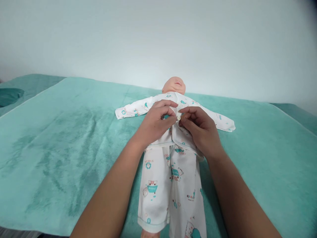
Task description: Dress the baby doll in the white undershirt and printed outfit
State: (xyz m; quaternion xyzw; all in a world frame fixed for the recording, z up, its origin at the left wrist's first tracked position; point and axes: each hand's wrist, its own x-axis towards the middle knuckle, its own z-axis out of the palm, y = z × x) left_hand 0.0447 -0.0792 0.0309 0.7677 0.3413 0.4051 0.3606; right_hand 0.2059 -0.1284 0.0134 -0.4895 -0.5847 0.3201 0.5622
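A baby doll lies on its back, dressed in a white printed top and matching trousers. Over the front opening of the top, my left hand pinches at the edge with thumb and index finger, its other fingers curved above the chest. Between the fingertips of both hands shows a small pale button. My right hand is closed on the front edge of the top beside that button. Fingers cover part of the cloth, so how the button sits in the fabric cannot be made out.
A turquoise plush cover spreads under the doll and to both sides. Behind it rises a plain white wall. The doll's sleeves stretch out left and right. Darker green cloth lies at the far left.
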